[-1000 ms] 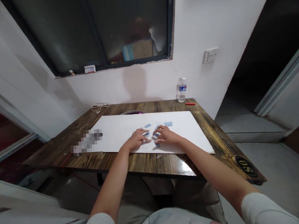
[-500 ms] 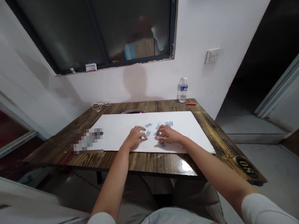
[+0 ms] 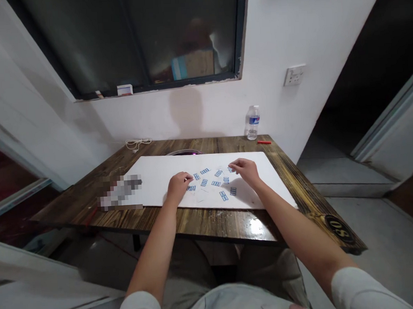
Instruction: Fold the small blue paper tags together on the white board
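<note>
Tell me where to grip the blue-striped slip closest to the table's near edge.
Come straight down from above with the right hand and pinch the slip by its two long edges. It lies flat on the white sheet, thin and rectangular, and seems clear of its neighbours, so those edges look free.

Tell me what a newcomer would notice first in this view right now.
A large white sheet covers most of the wooden table, with small blue-patterned cards scattered across its middle. The left hand and right hand sit at either side of the cards. A plastic water bottle stands at the table's far edge.
</note>
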Motion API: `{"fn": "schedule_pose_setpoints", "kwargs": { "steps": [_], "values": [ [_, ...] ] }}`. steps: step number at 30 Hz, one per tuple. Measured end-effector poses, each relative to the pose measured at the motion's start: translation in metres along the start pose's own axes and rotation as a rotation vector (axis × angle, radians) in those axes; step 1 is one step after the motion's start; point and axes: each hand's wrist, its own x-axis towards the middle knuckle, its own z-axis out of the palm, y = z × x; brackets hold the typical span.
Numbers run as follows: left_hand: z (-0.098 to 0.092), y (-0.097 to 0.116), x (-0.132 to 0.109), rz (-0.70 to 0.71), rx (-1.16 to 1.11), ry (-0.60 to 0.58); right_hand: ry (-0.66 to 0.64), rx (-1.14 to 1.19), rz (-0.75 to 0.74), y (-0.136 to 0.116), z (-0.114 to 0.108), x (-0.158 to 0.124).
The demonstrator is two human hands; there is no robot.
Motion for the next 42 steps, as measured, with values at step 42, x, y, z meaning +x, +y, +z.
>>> {"fn": "schedule_pose_setpoints", "kwargs": {
  "steps": [42],
  "values": [
    [-0.005, 0.009, -0.002, -0.287, -0.065, 0.048, -0.302, -0.28, -0.043, 0.007, 0.012, -0.003]
  ]
}}
